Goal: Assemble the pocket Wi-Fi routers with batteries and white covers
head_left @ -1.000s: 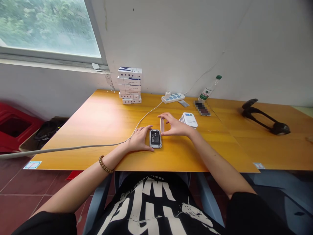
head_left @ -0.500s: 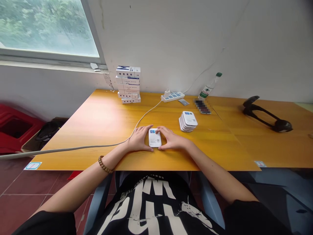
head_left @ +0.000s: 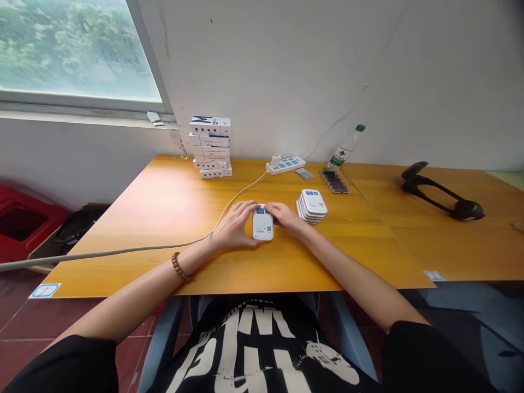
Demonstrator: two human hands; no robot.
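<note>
A small white flat device (head_left: 263,225), rounded at the corners like a pocket Wi-Fi router, is between my hands over the table. Its upper face carries a blue sticker, fine print and a square code. My left hand (head_left: 237,225) grips it from the left, thumb at the near edge and fingers at the far edge. At the upper right corner, my right hand (head_left: 285,216) is closed on the device, its fingers near the sticker. Just right of that hand stands a stack of similar white devices (head_left: 311,203).
White boxes (head_left: 210,147) are piled against the wall. Behind my hands are a power strip (head_left: 285,165), a bottle (head_left: 344,150) and a blurred phone (head_left: 335,181). A grey cable (head_left: 164,248) crosses the table on the left. A black strap-like object (head_left: 444,194) lies far right.
The device has moved slightly away from me. My right hand has shifted from its right side to its upper right corner. The camera view has tilted slightly.
</note>
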